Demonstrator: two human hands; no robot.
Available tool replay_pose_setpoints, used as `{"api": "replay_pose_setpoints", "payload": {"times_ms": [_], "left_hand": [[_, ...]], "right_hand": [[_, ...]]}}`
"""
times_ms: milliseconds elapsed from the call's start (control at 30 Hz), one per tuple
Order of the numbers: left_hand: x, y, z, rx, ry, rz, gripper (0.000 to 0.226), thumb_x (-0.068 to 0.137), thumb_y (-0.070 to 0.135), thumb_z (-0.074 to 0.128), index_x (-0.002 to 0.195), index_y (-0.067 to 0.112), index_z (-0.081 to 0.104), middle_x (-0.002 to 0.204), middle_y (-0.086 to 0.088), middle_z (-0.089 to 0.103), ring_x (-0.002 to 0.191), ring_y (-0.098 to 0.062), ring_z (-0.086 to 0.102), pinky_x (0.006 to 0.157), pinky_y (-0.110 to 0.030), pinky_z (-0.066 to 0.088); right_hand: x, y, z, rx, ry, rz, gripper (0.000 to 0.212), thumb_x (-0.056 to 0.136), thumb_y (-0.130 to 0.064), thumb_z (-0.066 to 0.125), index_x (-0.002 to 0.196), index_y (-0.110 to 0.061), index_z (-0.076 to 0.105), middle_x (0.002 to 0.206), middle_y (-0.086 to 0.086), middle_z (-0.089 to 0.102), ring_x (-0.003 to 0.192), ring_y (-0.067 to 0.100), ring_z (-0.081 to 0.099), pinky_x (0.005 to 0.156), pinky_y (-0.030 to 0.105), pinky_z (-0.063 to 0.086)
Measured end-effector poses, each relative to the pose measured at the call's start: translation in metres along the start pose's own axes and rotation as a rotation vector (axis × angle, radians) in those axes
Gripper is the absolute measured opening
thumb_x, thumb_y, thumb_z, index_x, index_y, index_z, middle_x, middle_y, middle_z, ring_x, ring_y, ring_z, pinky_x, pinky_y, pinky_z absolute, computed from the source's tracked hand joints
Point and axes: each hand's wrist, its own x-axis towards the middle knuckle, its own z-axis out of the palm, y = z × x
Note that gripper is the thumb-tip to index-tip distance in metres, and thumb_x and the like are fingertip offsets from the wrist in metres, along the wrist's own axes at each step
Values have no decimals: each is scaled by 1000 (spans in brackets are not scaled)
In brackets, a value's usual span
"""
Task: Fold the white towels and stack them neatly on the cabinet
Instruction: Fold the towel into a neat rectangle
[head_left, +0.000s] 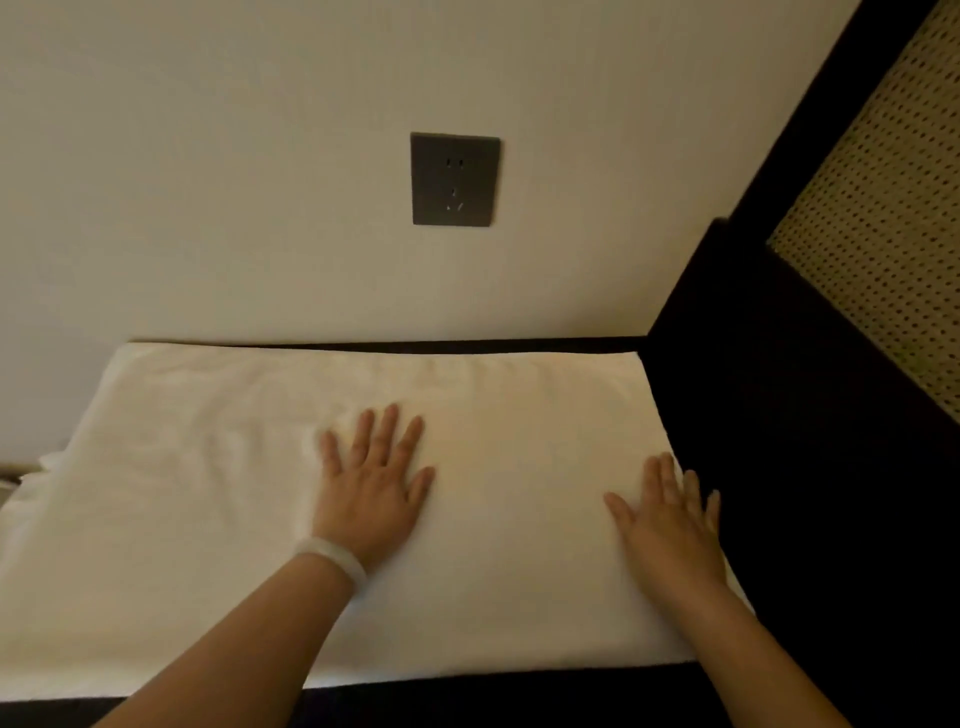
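In the head view, the white towel (208, 493) lies on the cabinet (493, 699), its long axis running left to right along the wall. Our left grip (371, 488) presses flat near its middle and our right grip (670, 519) at its right end, fingers straight and apart, clamping nothing.

We count one white towel (234, 493) on one dark counter (519, 696). There are two hands, the left hand (371, 499) and the right hand (670, 525), plus one pale bracelet (332, 558), one wall socket (454, 179) and one woven panel (883, 208). The white cloth (36, 465) at the left edge may be a second towel, but we cannot tell.
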Motion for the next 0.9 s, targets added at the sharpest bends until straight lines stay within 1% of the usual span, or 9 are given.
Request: {"api": "replay_pose_setpoints", "payload": {"times_ms": [100,167,233,400,500,567,700,767,900], "left_hand": [[1,4,4,2,4,-6,77,85,62,-13,156,35,-6,164,3,-14,151,-26,-11,118,-59,-5],[1,1,5,16,17,-13,75,86,63,-13,156,35,-9,163,3,-16,151,-25,-14,118,-58,-6],[2,-1,7,22,25,-14,73,87,62,-12,155,35,-12,163,2,-18,150,-25,-16,118,-58,-7],[1,0,9,42,54,10,69,91,60,-7,155,36,-11,164,1,-17,151,-25,-15,118,-58,-4],[1,1,9,12,73,27,69,92,60,-3,156,34,-5,164,1,-11,151,-25,-10,118,-59,-2],[1,1,9,10,70,20,70,91,60,-6,156,35,-7,164,2,-12,151,-25,-11,118,-58,-3],[1,2,7,31,52,9,72,86,61,-12,154,36,-14,163,3,-18,150,-23,-16,119,-56,-5],[1,3,5,35,44,9,73,85,60,-13,155,35,-14,163,2,-17,151,-23,-15,119,-56,-4],[-1,4,2,9,30,12,77,83,61,-14,156,34,-9,164,2,-14,151,-24,-13,119,-56,-3]], "right_hand": [[12,-71,-12,113,93,-296,69,102,-54,17,158,-18,0,166,2,-4,152,21,-13,121,42,-14],[22,-125,-14,159,60,-589,64,103,-50,23,158,-24,4,166,-1,0,152,16,-9,121,40,-13],[46,-147,-9,93,-7,-718,62,104,-50,25,158,-28,6,166,-2,1,152,15,-6,121,40,-10],[147,-60,-15,59,49,-337,61,105,-48,18,159,-23,5,166,-2,-1,152,13,-4,123,36,-4],[163,-24,-25,44,49,-332,60,105,-45,17,159,-21,5,166,-2,0,152,13,-4,123,34,-2],[151,-20,-25,54,143,-301,61,105,-42,26,159,-21,7,166,0,3,152,16,-1,122,40,-2],[100,2,-23,233,246,-129,56,99,-32,51,149,-13,35,151,16,37,135,35,35,111,47,30],[75,17,-22,276,166,-23,50,97,-33,54,140,-10,42,138,19,45,124,38,43,102,47,41],[50,34,-30,354,-127,136,59,97,-43,55,139,-6,38,137,16,45,117,35,52,87,39,46]]}}
